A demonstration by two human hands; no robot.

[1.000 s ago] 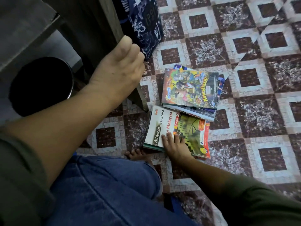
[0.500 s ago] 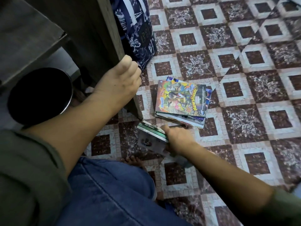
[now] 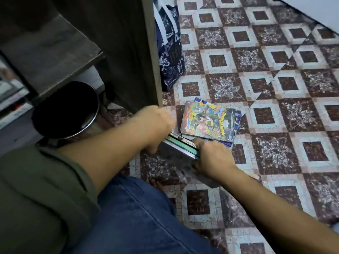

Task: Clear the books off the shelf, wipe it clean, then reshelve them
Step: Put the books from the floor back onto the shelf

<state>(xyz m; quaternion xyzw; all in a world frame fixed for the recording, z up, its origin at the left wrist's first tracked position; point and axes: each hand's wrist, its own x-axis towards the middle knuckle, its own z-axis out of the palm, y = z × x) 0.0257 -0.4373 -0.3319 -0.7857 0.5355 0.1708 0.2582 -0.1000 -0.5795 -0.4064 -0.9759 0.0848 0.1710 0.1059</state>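
**Both hands on a bundle of books at the foot of the shelf**

The person crouches on the tiled floor [image 3: 266, 85]. The left hand [image 3: 156, 123] curls over one end of a small bundle of books [image 3: 180, 146] and the right hand [image 3: 211, 156] grips the other end, holding the bundle tilted on edge just above the tiles. Just beyond it, a pile of comics [image 3: 209, 121] lies flat beside the shelf [image 3: 146, 52]. A black bin [image 3: 66, 109] stands underneath, and a patterned bag [image 3: 170, 52] leans nearby.

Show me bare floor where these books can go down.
Free: tiled floor right of the comic pile, and beyond it beside the patterned bag. Crowded: between shelf panel and pile, where left hand and right hand hold the books.
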